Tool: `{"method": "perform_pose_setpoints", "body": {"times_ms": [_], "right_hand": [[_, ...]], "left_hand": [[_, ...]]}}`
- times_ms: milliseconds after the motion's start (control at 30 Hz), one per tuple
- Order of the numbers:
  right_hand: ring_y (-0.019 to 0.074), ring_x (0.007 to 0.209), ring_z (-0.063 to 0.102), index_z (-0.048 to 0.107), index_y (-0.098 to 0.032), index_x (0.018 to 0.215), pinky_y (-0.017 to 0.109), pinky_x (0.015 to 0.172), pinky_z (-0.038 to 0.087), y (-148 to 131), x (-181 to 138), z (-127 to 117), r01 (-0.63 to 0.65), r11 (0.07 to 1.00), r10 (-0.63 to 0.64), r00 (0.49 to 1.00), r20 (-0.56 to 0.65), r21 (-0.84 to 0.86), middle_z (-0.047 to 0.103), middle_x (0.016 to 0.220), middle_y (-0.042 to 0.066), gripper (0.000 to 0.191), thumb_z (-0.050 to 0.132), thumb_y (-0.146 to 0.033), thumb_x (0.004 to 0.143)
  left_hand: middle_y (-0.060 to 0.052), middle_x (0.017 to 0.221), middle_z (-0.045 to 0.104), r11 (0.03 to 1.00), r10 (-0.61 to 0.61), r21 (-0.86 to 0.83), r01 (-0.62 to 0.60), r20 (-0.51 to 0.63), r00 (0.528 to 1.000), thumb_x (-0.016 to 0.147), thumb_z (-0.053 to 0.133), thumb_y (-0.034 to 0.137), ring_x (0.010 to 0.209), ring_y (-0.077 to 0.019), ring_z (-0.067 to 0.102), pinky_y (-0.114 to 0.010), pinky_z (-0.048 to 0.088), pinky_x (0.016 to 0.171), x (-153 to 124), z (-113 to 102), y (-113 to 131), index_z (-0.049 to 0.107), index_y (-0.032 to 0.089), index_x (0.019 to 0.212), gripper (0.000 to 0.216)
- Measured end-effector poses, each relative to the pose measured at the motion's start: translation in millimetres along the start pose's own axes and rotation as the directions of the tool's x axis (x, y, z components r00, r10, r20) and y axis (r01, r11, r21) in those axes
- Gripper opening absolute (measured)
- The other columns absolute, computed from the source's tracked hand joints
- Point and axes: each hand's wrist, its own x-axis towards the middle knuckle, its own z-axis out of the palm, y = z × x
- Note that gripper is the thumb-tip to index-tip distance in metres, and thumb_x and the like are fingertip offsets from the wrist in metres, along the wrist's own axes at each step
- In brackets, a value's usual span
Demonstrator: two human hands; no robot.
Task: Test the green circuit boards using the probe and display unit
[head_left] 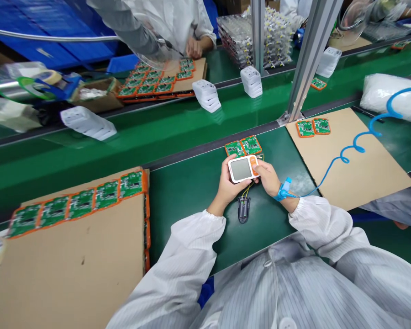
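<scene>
Between both hands is a white handheld device (241, 169) with a grey screen and orange buttons, screen facing up. My left hand (225, 185) is closed round its left side, thumb along the lower edge. My right hand (267, 177) grips the right end, its thumb on the orange buttons. Yellow wires run from beneath the device to a black battery holder (244, 210) lying on the green bench (192, 192). Just beyond the device lie two green circuit boards in orange frames (251, 145). A blue wrist strap (283, 189) circles my right wrist.
To the left, a cardboard sheet (82, 260) has a row of framed boards (80, 204) along its far edge. Another cardboard sheet (349, 160) at right carries two boards (322, 126), crossed by a coiled blue cord (344, 155). White casings (89, 123) stand on the green belt (144, 130). A co-worker's hand (193, 47) is opposite.
</scene>
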Motion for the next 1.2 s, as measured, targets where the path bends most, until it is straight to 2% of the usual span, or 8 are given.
{"method": "perform_pose_setpoints", "body": {"times_ms": [133,267,433,667,1200], "right_hand": [[0.0066,0.044,0.036,0.053,-0.018,0.072,0.020,0.041,0.031,0,0,1,-0.009,0.999,0.010,1.000,-0.020,0.039,0.045,0.054,-0.005,0.021,0.052,-0.039,0.075],[0.0061,0.043,0.038,0.050,-0.019,0.069,0.019,0.041,0.030,-3,0,3,-0.002,1.000,0.002,1.000,-0.002,0.030,0.045,0.051,-0.006,0.027,0.054,-0.045,0.074],[0.0059,0.042,0.038,0.051,-0.018,0.070,0.020,0.041,0.030,-4,0,2,0.012,1.000,-0.012,1.000,0.007,0.026,0.045,0.050,-0.006,0.026,0.053,-0.044,0.074],[0.0062,0.044,0.039,0.053,-0.017,0.070,0.020,0.041,0.031,-3,0,1,0.018,1.000,-0.018,1.000,-0.009,0.010,0.047,0.051,-0.006,0.024,0.051,-0.041,0.073],[0.0062,0.042,0.039,0.052,-0.018,0.067,0.019,0.040,0.031,-1,3,1,-0.016,0.997,0.015,1.000,0.011,0.071,0.047,0.049,-0.006,0.021,0.053,-0.038,0.072]], "left_hand": [[-0.011,0.120,0.055,0.982,-0.100,-0.150,0.112,0.082,0.992,0.067,0.077,0.044,0.100,-0.0220,0.062,-0.030,0.053,0.079,0,-1,-3,0.033,0.029,0.137,0.084],[-0.007,0.116,0.056,0.916,-0.177,-0.334,0.223,0.163,0.971,0.071,0.075,0.035,0.080,-0.0152,0.063,-0.026,0.053,0.069,-1,-2,-4,0.027,0.034,0.141,0.085],[-0.004,0.107,0.059,0.845,-0.210,-0.454,0.282,0.202,0.957,0.070,0.075,0.026,0.070,-0.0119,0.061,-0.023,0.050,0.062,-1,-1,1,0.021,0.034,0.145,0.093],[0.000,0.088,0.062,0.798,-0.216,-0.522,0.302,0.220,0.951,0.068,0.070,0.019,0.057,-0.0099,0.057,-0.022,0.047,0.055,1,-2,3,0.021,0.031,0.145,0.093],[0.000,0.084,0.060,0.770,-0.252,-0.555,0.315,0.189,0.949,0.061,0.065,0.016,0.054,-0.0101,0.056,-0.022,0.046,0.050,2,-2,6,0.032,0.026,0.137,0.083]]}}
